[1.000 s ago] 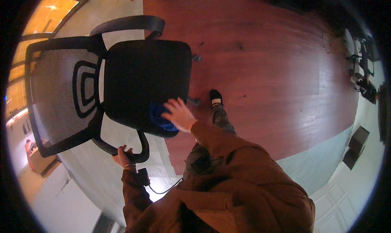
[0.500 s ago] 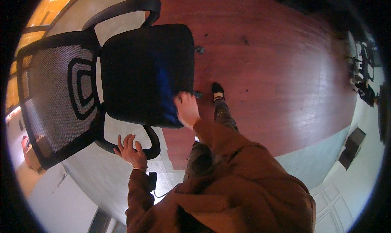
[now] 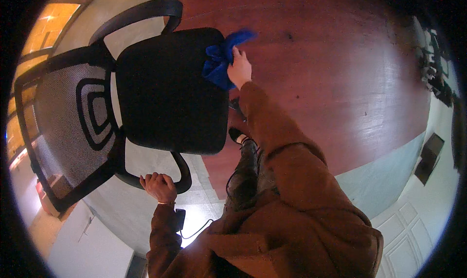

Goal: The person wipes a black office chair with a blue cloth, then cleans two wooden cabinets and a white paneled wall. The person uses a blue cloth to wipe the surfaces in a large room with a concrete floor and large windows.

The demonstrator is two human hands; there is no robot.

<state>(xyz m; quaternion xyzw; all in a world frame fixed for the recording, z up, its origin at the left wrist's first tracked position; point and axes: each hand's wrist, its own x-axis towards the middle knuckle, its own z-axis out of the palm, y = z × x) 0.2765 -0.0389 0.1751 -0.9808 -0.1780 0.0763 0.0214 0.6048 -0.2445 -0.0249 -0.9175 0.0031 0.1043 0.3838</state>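
A black office chair (image 3: 170, 98) with a mesh backrest (image 3: 63, 117) stands to the left, its seat facing up. My right hand (image 3: 240, 70) is closed on a blue cloth (image 3: 219, 66), which lies bunched over the seat's front edge near the far corner. One end of the cloth sticks out past the seat and is blurred. My left hand (image 3: 160, 187) is wrapped round the near armrest (image 3: 182, 178) of the chair. The far armrest (image 3: 141, 15) is untouched.
Reddish-brown floor covering (image 3: 331, 83) spreads ahead and right, with pale floor (image 3: 389, 176) along its edge. A white panelled door (image 3: 404, 234) is at lower right. Dark objects (image 3: 435, 69) stand by the right wall. A black device with a cable (image 3: 180, 219) hangs at my left wrist.
My right hand has moved from the seat's near front corner to the far one with the blue cloth. My left hand has closed round the armrest. My foot has shifted left and nearer.
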